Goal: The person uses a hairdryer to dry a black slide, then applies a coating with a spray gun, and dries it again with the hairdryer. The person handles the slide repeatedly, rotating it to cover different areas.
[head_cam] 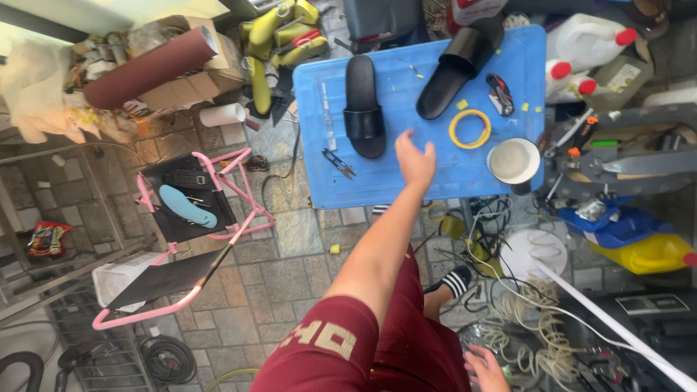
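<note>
Head view: left hand [415, 161] over blue surface [435, 181], fingers loosely curled, holding nothing. Nearest: black slide sandal [364, 105] at 10 o'clock, yellow tape ring [470, 128] at 2, small snips [339, 162] at 9. Right hand [485, 369] low at 5, fingers spread, empty.

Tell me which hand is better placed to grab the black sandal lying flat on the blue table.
Left. The left hand is stretched out, open, over the blue table, close to the black sandal. The right hand is low beside the tangled cables, far from the table.
</note>
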